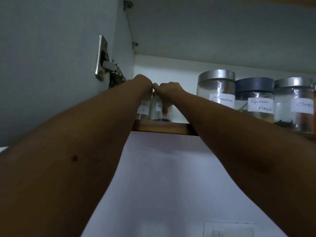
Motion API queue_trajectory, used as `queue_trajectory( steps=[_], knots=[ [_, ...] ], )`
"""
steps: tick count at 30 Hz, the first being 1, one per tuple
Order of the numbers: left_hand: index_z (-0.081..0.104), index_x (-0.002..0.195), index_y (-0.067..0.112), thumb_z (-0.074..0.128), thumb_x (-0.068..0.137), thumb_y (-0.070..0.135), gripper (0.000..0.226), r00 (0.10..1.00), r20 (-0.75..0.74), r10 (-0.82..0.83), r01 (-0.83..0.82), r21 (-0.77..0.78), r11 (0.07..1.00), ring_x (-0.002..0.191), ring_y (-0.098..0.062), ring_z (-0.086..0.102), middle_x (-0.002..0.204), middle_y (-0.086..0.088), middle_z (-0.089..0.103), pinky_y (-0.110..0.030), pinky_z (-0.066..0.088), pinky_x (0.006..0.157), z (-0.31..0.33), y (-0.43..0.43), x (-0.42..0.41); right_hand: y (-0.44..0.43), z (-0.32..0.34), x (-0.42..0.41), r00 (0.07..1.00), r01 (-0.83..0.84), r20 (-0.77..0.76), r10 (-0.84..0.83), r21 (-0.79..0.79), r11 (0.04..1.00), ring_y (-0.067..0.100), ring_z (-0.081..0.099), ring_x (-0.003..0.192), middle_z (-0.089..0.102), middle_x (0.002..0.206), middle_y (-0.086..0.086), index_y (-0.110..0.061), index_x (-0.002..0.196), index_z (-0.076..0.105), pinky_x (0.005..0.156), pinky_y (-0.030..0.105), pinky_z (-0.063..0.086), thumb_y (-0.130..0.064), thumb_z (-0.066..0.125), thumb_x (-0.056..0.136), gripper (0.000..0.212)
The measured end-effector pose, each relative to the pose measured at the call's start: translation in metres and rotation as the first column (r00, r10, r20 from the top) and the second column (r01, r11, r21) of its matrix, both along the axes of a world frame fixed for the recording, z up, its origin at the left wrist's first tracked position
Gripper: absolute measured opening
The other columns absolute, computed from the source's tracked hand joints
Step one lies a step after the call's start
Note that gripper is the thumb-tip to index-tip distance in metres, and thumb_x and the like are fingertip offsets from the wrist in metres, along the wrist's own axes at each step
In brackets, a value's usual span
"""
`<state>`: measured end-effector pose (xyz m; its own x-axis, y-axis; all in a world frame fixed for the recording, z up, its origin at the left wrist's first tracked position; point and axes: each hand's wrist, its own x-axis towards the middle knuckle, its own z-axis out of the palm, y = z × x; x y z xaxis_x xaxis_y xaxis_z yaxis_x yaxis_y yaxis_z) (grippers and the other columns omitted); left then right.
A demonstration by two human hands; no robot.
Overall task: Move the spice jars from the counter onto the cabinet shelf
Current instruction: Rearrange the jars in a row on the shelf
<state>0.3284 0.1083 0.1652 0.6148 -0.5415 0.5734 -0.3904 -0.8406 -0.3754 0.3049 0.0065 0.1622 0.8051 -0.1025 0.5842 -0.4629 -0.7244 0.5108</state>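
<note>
Both my arms reach up to the far left end of the wooden cabinet shelf (162, 128). Two small glass spice jars stand there side by side. My left hand (141, 82) curls down over the top of the left small jar (143, 111); its fingers are hidden behind the wrist. My right hand (169, 88) grips the right small jar (158, 108) from above, and its thumb hangs down the jar's front. The two hands touch at the knuckles. Both jar bases sit on the shelf.
Right of my hands stand larger lidded jars labelled Cinnamon (216, 93), Garam Masala (254, 100) and Cloves (294, 106). The open cabinet door with its metal hinge (106, 65) is at the left. A white wall and a switch plate (229, 230) lie below.
</note>
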Motion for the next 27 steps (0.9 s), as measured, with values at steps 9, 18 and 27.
queue_trajectory(
  steps=[9,18,27],
  knots=[
    [-0.002,0.151,0.011,0.042,0.100,0.020,0.068,0.954,-0.163,-0.251,0.182,-0.348,0.920,0.143,-0.038,-0.012,0.154,-0.021,-0.022,-0.050,0.009,0.115,0.001,0.007,-0.026,0.015,-0.021,-0.021,0.992,0.069,0.112,-0.066,-0.027,0.997,0.032,0.024,0.140,0.024,0.151,0.018,-0.002,0.146,0.015,0.117,0.046,0.008,-0.039,0.068,0.081,0.091],
    [0.060,0.123,0.014,0.050,0.093,0.013,0.031,0.869,0.075,-0.489,0.479,-0.371,0.795,0.119,-0.026,0.052,0.133,-0.007,0.055,-0.040,0.042,0.102,0.036,0.029,-0.119,0.043,-0.019,-0.084,0.933,-0.210,0.227,0.280,-0.288,0.934,0.022,0.055,0.095,0.057,0.083,0.002,-0.009,0.070,0.052,0.082,0.028,0.033,-0.014,0.044,0.089,0.022],
    [0.059,0.123,0.020,0.040,0.097,0.030,0.033,0.812,0.226,-0.538,0.583,-0.282,0.762,0.121,-0.025,0.049,0.135,-0.006,0.053,-0.044,0.033,0.101,0.032,0.034,-0.154,0.054,-0.024,-0.158,0.797,-0.419,0.192,0.572,-0.506,0.754,0.026,0.052,0.051,0.059,0.057,0.012,-0.001,0.069,0.063,0.053,0.025,0.022,-0.005,0.058,0.069,0.006]
  ],
)
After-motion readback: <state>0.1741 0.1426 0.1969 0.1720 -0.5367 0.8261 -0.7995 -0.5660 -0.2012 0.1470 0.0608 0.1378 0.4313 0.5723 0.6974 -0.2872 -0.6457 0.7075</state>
